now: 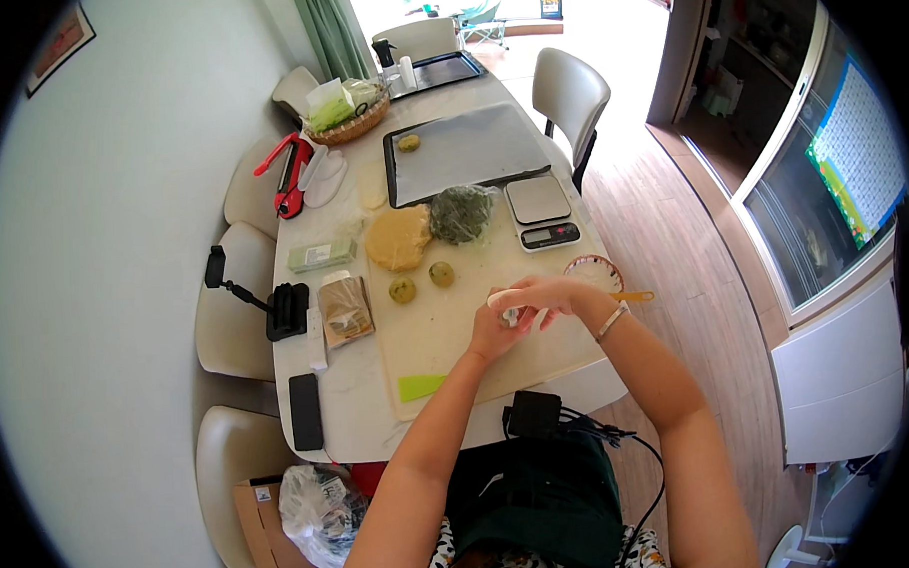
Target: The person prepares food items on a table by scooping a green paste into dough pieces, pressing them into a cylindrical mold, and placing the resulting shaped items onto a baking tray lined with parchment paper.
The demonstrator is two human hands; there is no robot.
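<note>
Over the cream mat (497, 368), my two hands meet in front of me. My left hand (496, 333) is closed around a small white object (510, 314), mostly hidden by fingers, so its kind cannot be made out. My right hand (543, 296) bends over it from above, fingers curled onto its top. Left of my hands lie two speckled yellow-green dough balls (403, 290). Beyond them sit a flat yellow dough mass (398, 238) and a dark green mass in clear plastic (462, 215). A small shaped piece (409, 143) rests on the lined baking tray (470, 153).
A kitchen scale (539, 206) stands right of the green mass. By my right wrist are a red-rimmed bowl (594, 271) and a yellow handle (632, 296). A lime-green scraper (421, 387) and a black box with cables (534, 414) lie near me; a phone (305, 411) is at left.
</note>
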